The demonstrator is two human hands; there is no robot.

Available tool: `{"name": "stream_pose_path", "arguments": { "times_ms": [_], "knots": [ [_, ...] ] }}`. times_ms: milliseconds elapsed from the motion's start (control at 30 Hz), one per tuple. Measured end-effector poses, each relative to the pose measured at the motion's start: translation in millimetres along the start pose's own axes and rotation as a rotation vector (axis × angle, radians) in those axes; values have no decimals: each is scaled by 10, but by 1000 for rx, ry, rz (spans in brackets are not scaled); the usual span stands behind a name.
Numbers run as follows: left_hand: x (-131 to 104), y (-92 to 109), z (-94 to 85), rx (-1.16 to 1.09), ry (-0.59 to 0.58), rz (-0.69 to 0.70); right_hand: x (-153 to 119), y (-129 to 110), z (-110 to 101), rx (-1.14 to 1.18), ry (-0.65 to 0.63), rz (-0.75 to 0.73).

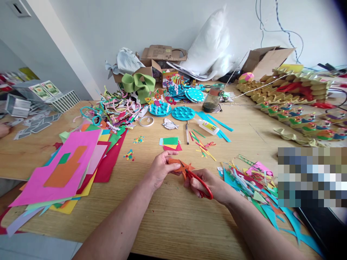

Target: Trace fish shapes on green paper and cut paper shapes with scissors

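Between the thumb and fingers of my left hand (pixel 162 169) is a piece of orange paper (pixel 175 163) with jagged, pointed edges. My right hand (pixel 202 185) grips red-handled scissors (pixel 208 193), whose blades meet the paper's right side. Just beyond the hands lie green, yellow and red paper pieces (pixel 170 141). A pen (pixel 187 134) and thin coloured paper strips (pixel 202 144) lie farther right. A white fish cutout (pixel 170 124) rests behind the paper pieces. Small coloured paper dots (pixel 129 155) sit in two little heaps to the left.
Coloured paper sheets (pixel 89 151) are stacked at left; paper scraps (pixel 260 187) cover the right. A glue bottle (pixel 208 127), tape roll (pixel 146 121), blue scalloped discs (pixel 183 113) and a glass jar (pixel 213 99) stand or lie farther back. Egg trays (pixel 287 86) fill the back right.
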State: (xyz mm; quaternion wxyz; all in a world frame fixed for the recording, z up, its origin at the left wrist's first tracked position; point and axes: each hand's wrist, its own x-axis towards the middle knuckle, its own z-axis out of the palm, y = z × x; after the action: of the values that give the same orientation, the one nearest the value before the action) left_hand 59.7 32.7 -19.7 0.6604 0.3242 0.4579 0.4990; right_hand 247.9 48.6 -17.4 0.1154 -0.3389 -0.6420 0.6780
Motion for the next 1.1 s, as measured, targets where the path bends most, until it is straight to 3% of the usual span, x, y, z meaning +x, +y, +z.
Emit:
{"name": "stream_pose_path", "arguments": {
  "times_ms": [1100],
  "knots": [
    [-1,-10,-2,1,-1,4,-3,41,-10,-3,-5,-3]
  ]
}}
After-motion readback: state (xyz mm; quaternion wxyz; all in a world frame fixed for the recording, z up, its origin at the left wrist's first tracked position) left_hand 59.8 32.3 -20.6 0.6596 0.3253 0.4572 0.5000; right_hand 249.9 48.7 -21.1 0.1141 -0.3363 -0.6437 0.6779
